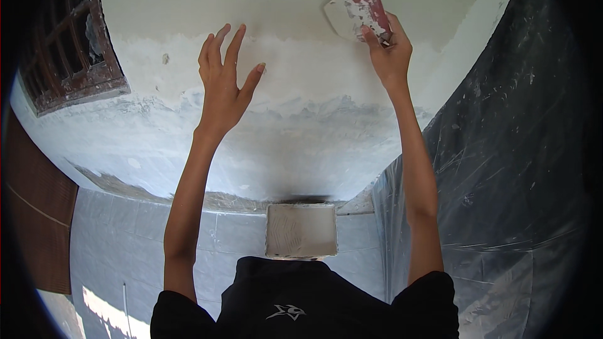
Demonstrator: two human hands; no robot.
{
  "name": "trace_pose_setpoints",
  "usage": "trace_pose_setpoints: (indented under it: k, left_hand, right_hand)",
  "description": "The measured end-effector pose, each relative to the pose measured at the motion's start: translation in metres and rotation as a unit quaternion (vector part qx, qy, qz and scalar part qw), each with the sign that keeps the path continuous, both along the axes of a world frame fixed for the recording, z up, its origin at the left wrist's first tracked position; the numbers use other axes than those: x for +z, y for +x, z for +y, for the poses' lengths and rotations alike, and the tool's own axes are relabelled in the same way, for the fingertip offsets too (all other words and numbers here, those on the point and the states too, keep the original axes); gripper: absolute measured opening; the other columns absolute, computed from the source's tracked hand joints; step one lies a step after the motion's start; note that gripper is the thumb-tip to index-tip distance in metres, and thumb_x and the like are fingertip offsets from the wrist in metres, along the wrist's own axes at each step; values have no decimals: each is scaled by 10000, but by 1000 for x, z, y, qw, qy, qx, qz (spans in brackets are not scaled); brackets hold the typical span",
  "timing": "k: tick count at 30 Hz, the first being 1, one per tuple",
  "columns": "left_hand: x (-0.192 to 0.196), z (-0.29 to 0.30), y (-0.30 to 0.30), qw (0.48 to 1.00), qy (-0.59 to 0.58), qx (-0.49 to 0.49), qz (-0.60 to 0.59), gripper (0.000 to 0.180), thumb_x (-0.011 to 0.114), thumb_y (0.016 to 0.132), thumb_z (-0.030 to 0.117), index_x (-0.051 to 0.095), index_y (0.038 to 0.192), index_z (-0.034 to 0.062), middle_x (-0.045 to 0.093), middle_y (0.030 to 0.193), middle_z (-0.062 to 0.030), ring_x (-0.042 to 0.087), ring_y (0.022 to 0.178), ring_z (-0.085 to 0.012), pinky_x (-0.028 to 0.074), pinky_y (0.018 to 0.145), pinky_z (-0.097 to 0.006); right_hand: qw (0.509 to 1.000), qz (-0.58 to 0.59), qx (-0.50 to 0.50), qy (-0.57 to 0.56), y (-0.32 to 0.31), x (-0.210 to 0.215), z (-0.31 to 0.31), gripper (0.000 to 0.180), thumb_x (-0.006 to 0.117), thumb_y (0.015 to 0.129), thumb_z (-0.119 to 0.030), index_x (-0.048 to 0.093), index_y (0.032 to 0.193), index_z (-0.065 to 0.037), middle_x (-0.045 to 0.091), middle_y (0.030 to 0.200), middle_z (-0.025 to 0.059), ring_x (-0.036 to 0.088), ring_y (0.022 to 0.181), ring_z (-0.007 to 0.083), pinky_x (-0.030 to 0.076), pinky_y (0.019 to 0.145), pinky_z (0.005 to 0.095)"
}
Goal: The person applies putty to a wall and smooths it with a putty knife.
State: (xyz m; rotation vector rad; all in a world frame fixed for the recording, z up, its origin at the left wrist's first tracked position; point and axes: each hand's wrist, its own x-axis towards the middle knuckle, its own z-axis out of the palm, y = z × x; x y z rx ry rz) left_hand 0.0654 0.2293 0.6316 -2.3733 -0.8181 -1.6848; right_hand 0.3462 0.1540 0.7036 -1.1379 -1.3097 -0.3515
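A barred wooden window [72, 44] is seen at far left, set in the plastered wall [295, 144]. The left hand [223, 85] is raised with fingers spread wide, nothing held, palm toward the wet white plaster. Below centre, a square tray [300, 231] smeared with plaster is seen close to the wall's base. The right hand [391, 50] is closed around a plaster-coated putty knife [359, 14], the blade laid against the wall, high up. Dark plastic sheeting [509, 169] is hung at right.
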Motion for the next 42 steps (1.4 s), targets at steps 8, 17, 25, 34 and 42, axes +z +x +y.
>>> trace_pose_setpoints:
  k: [8, 17, 25, 34, 42]
  left_hand:
    - [-1, 3, -6, 1000, -11, 6, 0, 659, 649, 952, 250, 333, 1526, 175, 246, 1569, -136, 160, 1445, -404, 239, 1144, -575]
    - [-3, 2, -5, 1000, -18, 3, 2, 658, 645, 954, 258, 331, 1527, 179, 237, 1572, -133, 159, 1445, -406, 239, 1148, -572]
    - [0, 2, -3, 1000, -1, -6, 10, 660, 640, 958, 273, 325, 1529, 174, 234, 1572, -136, 154, 1446, -405, 234, 1151, -572]
    - [-2, 4, -2, 1000, -6, -19, 1, 645, 630, 964, 279, 333, 1525, 165, 238, 1570, -137, 147, 1448, -400, 231, 1146, -580]
    - [0, 8, -8, 1000, 1, -2, -7, 652, 644, 953, 266, 342, 1521, 162, 244, 1567, -137, 161, 1440, -399, 236, 1149, -563]
  right_hand:
    - [991, 34, -42, 126, 18, 10, -6, 352, 742, 855, -92, 627, 1180, -16, 718, 876, 70, 581, 656, 110, 480, 638, 249]
    - [982, 31, -99, 158, 4, 7, -5, 333, 734, 868, -115, 623, 1159, 4, 726, 879, 86, 607, 676, 105, 481, 620, 245]
    - [992, -26, -88, 84, -18, -2, 21, 374, 749, 844, -119, 615, 1182, -30, 727, 879, 125, 648, 669, 135, 500, 645, 269]
    - [997, -50, -54, 5, -35, -4, 23, 376, 751, 830, -71, 615, 1180, -48, 721, 856, 123, 628, 647, 120, 495, 626, 262]
    - [999, -35, -27, 1, -43, -5, 8, 351, 739, 846, -75, 618, 1175, -62, 708, 814, 92, 576, 625, 117, 473, 633, 243]
